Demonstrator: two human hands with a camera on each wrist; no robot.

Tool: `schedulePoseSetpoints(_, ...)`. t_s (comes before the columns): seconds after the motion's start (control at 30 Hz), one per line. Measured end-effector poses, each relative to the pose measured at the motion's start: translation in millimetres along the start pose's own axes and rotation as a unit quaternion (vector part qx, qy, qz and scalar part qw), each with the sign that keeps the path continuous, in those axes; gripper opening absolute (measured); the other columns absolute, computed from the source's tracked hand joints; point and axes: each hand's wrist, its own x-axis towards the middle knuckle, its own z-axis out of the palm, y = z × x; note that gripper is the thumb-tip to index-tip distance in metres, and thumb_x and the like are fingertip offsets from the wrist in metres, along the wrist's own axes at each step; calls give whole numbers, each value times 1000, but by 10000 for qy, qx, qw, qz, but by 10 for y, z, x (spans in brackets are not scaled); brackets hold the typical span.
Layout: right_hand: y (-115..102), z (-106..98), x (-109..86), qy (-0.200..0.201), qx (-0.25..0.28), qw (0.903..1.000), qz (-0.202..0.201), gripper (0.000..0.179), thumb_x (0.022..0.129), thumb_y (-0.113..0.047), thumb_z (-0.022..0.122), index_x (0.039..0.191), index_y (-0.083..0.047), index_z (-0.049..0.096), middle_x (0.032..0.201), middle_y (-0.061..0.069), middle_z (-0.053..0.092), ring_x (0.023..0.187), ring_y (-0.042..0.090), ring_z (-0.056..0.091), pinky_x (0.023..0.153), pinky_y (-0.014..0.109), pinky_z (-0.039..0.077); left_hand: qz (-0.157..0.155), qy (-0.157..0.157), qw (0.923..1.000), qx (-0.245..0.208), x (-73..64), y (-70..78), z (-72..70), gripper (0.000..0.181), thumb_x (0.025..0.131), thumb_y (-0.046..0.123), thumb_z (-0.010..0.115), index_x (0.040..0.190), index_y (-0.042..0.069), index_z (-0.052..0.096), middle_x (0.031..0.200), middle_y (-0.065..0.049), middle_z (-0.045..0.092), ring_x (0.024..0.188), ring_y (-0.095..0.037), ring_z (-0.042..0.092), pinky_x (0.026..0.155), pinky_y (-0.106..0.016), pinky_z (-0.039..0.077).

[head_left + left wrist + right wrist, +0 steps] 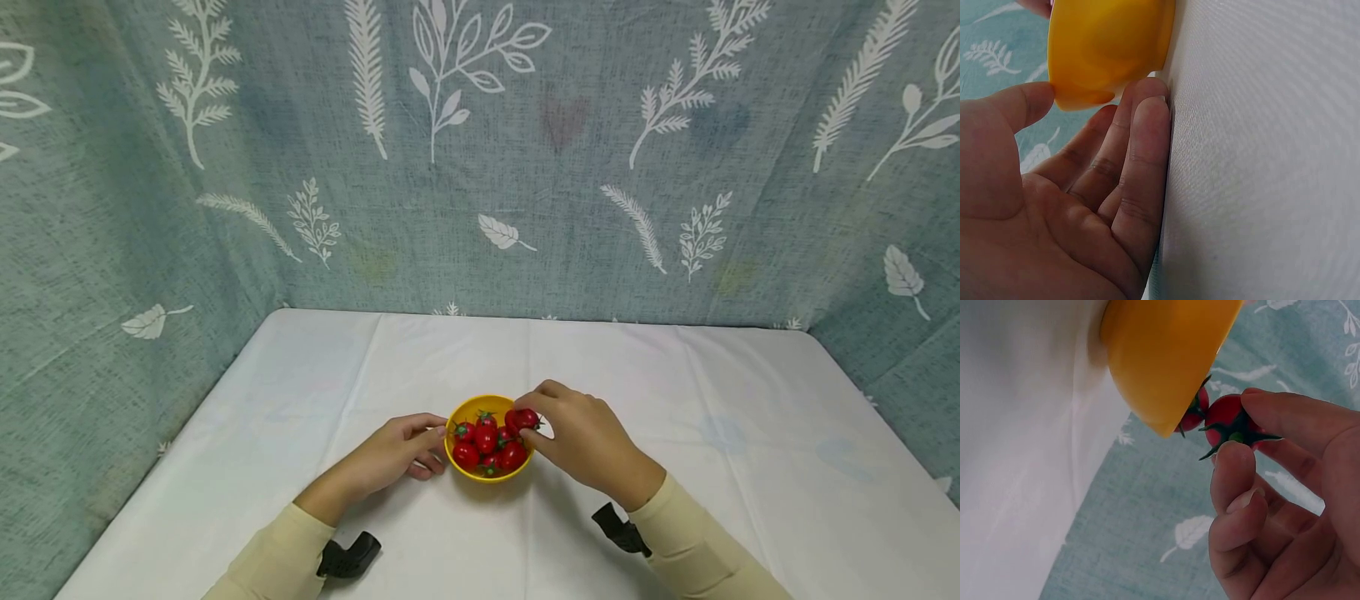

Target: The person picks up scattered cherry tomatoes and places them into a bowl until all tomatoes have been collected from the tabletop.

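A yellow bowl [470,410] full of small red tomatoes [487,439] with green stems stands on the white-covered table. At its left side, my left hand [401,454] touches the bowl with loosely extended fingers. The left wrist view shows the thumb tip at the bowl's rim and the other fingers [1147,131] low beside its base. Over the right rim, my right hand [588,437] pinches a tomato [1224,419] between thumb and fingers, its green stem end toward the palm. That tomato overlaps another tomato [1192,415] at the rim in the right wrist view.
White cloth [420,358] covers the table. A blue-green curtain [480,183] with white leaf prints hangs behind it and along both sides. Black wrist mounts [350,557] sit by the sleeves, one on each arm.
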Motion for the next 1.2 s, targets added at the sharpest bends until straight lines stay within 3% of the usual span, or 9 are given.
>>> schedulePoseSetpoints(0.47,-13,63,-10,-90,-28,9997,-212,28,85,-23,81,112,-22,73,106,-5,69,86,13,70,68,30,55,0,-9,10000,15,-16,21,-4,46,104,39,51,136,7,57,106,-8,70,89,-17,70,77,-31,59)
schedulePoseSetpoints(1.2,20,124,12,-511,-50,9986,-151,26,85,-24,81,110,-21,75,108,-2,72,86,14,70,69,34,56,-47,29,10000,-1,-11,21,-6,46,103,40,53,136,8,58,103,-8,71,88,-17,70,77,-31,59)
